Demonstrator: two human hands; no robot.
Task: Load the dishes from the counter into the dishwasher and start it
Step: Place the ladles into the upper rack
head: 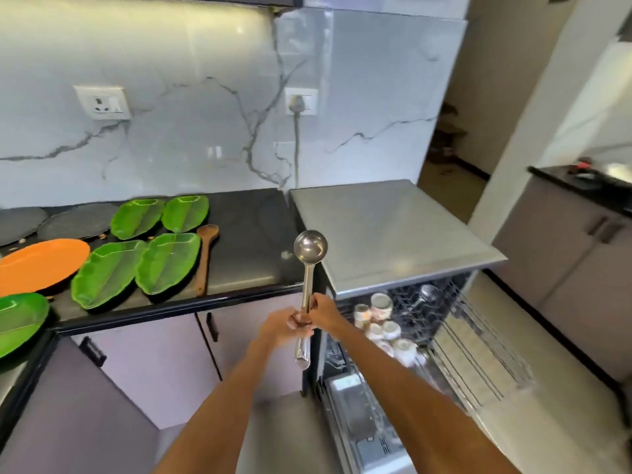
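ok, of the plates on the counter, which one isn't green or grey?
The orange plate, at the counter's left beside the front-row green leaf plates. It's the only orange, plain oval one; the rest are green leaf-shaped or dark grey round plates at the back.

Green leaf-veined plates (169, 262) and one orange plate (41, 265) are noted on the black counter (253, 241). The wall (191, 138) is white marble, grey-veined. The ladle (309, 254) is silver; the spoon (205, 258) brown.

A shiny steel ladle (309, 265) stands upright, bowl up, between the black counter (249, 234) and the open dishwasher (410, 336).
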